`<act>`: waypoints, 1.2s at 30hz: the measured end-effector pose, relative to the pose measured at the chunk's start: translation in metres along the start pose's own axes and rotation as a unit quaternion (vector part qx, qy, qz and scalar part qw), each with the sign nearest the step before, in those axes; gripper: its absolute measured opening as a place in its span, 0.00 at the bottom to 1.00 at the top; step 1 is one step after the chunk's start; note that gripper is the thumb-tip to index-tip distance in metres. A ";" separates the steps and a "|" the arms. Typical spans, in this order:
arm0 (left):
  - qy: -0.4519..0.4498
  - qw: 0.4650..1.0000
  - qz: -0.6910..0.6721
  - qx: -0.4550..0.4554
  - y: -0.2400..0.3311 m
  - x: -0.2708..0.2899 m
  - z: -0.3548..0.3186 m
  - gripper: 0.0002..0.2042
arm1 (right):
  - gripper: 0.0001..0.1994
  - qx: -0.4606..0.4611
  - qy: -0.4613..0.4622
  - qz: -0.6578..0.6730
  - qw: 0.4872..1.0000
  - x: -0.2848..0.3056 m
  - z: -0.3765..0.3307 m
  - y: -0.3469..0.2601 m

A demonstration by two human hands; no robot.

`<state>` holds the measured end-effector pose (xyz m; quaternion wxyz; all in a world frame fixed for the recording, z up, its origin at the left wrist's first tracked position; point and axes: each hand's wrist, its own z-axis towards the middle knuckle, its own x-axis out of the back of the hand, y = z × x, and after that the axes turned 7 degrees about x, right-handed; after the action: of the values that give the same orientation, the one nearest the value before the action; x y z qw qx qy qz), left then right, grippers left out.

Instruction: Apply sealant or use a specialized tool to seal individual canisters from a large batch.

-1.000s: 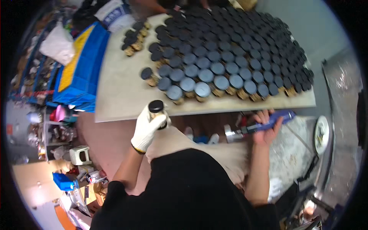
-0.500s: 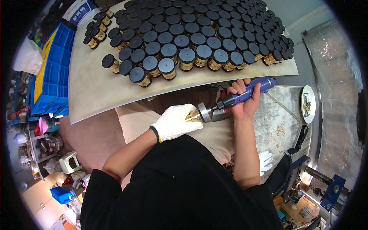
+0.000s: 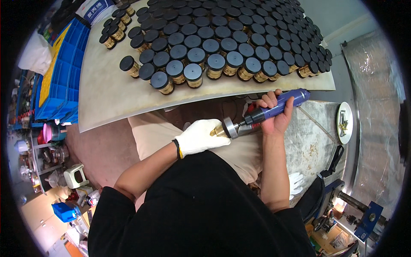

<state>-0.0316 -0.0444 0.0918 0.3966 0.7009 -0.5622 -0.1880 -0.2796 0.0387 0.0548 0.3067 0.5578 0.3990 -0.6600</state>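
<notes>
My left hand, in a white knit glove, is closed around a brass-coloured cylinder. On that cylinder's end sits a round silver metal head, joined by a thin shaft to a purple electric screwdriver. Bare, my right hand grips the screwdriver's body, with fingers and thumb wrapped round it. The tool slants up to the right, and both hands are above my lap. Most of the cylinder is hidden by the glove.
Many black-capped brass cylinders stand on the pale table ahead. Blue crates are stacked at the left. At the right, a worn bench bears a white dish of small metal parts and a white glove.
The view has shifted slightly, so the table and cylinders sit a little differently in the picture. Both hands keep the same hold on the brass cylinder and screwdriver.
</notes>
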 end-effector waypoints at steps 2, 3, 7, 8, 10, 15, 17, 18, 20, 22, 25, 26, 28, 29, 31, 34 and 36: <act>0.084 0.982 0.044 -0.162 -0.013 -0.002 0.001 0.20 | 0.19 0.005 0.004 0.010 1.000 0.002 0.000 -0.002; 0.084 0.982 0.045 -0.163 -0.014 -0.001 -0.001 0.20 | 0.20 0.016 0.011 0.018 1.000 0.003 -0.001 -0.004; 0.157 0.963 0.016 -0.221 -0.017 0.002 -0.016 0.17 | 0.21 0.030 0.025 0.036 0.999 0.002 0.000 -0.006; 0.104 0.958 -0.186 -0.192 -0.023 -0.004 -0.017 0.21 | 0.21 0.031 0.024 0.036 0.999 0.001 0.000 -0.006; 0.000 0.885 -0.440 -0.154 -0.023 -0.010 -0.024 0.23 | 0.21 0.029 0.023 0.048 0.998 -0.001 0.000 -0.005; 0.035 0.881 -0.446 -0.154 -0.020 -0.020 -0.012 0.20 | 0.21 0.027 0.023 0.057 0.998 -0.001 0.002 -0.005; 0.076 0.915 -0.367 -0.149 -0.019 -0.017 -0.009 0.19 | 0.21 0.030 0.023 0.053 0.998 -0.001 0.001 -0.005; 0.080 0.925 -0.343 -0.142 -0.019 -0.015 -0.008 0.21 | 0.21 0.035 0.022 0.046 0.998 -0.001 0.001 -0.006; 0.077 0.924 -0.350 -0.134 -0.017 -0.014 -0.009 0.21 | 0.21 0.040 0.021 0.038 0.998 -0.001 0.001 -0.006; 0.080 0.923 -0.356 -0.124 -0.016 -0.015 -0.010 0.21 | 0.21 0.045 0.017 0.041 0.998 0.002 0.001 -0.005; 0.011 0.870 -0.481 -0.106 -0.020 -0.019 -0.008 0.18 | 0.20 0.045 0.021 0.057 0.997 0.003 -0.001 -0.005; -0.005 0.871 -0.484 -0.087 -0.024 -0.021 -0.005 0.19 | 0.20 0.043 0.021 0.057 0.997 0.002 -0.001 -0.005; -0.010 0.882 -0.464 -0.078 -0.025 -0.023 -0.003 0.18 | 0.19 0.024 -0.002 0.040 0.999 -0.001 -0.002 -0.005; -0.010 0.882 -0.465 -0.077 -0.025 -0.024 -0.003 0.18 | 0.19 0.024 -0.001 0.040 0.999 -0.001 -0.003 -0.005; 0.026 0.907 -0.412 -0.083 -0.024 -0.022 -0.002 0.18 | 0.18 0.030 0.001 -0.015 0.999 0.000 -0.002 -0.004; 0.037 0.910 -0.406 -0.080 -0.020 -0.021 -0.004 0.17 | 0.18 0.031 0.021 -0.026 0.999 -0.002 -0.002 -0.002; 0.035 0.906 -0.413 -0.082 -0.019 -0.020 -0.004 0.17 | 0.18 0.028 0.021 -0.017 0.999 -0.001 -0.001 0.000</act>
<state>-0.0219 -0.0230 0.0759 0.3591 0.8413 -0.1910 -0.3561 -0.2792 0.0391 0.0556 0.2708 0.5731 0.3965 -0.6641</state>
